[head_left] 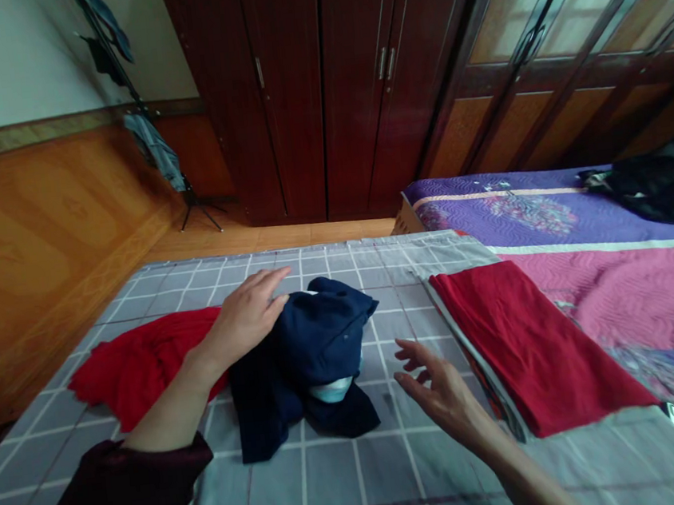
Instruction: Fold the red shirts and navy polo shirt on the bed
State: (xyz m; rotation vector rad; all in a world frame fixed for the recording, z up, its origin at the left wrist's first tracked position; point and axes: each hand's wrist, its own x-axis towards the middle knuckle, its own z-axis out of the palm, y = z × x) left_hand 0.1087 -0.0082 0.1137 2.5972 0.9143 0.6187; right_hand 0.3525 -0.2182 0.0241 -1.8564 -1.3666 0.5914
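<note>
Navy garment (324, 336), red cloths, grey sheet (362, 491) checked with white lines.

The dark navy garment (327, 330) in front of me lies in a loose, crumpled bundle near the center of the frame, between my left hand (252, 309) and my right hand (431, 379). It isn't folded: its top bunches into a rounded mound, with a pointed fold sticking out to the right. A pale blue patch (331, 391) shows low on the bundle. Below, one flat part hangs toward the lower left and another spreads lower right, both resting on the gray, white-lined sheet (332, 494).
</note>
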